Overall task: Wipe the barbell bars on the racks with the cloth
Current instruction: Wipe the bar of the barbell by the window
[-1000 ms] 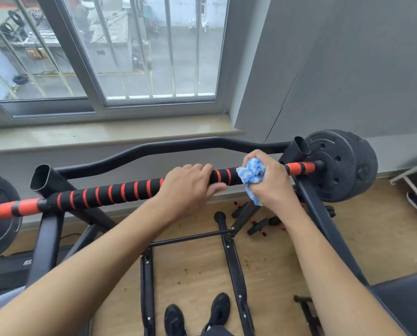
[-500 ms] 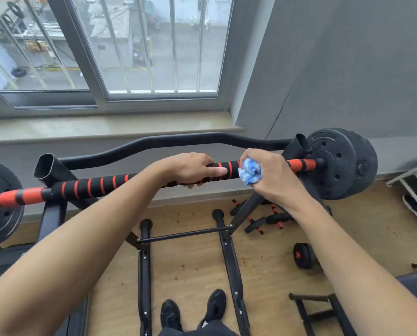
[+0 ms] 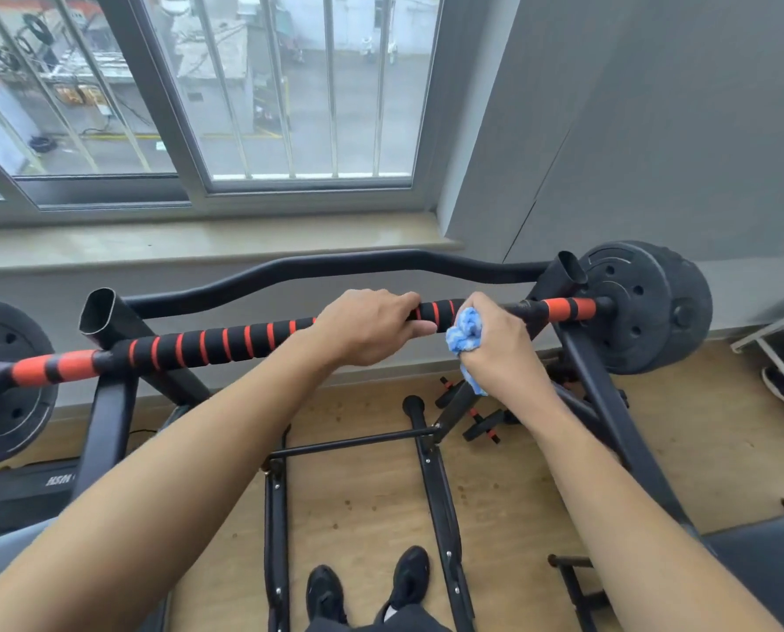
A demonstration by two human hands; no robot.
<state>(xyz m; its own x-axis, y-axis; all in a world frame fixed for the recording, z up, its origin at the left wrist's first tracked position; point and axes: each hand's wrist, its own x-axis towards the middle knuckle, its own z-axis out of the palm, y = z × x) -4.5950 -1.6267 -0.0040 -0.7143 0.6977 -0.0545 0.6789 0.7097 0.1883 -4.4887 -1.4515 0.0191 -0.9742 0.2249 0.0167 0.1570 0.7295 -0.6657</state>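
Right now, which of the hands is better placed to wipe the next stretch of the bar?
The right hand: it already holds the blue cloth against the bar. The left hand only grips bare.

Only one marking is visible to you: white lettering on the black machine base (image 3: 39,488) at the 8 o'clock position of the view, beneath the left rack upright. It appears mirrored or inverted and reads roughly "HSM"; its remainder is hidden behind the upright. Raised marks on the weight plates are too small for you to read
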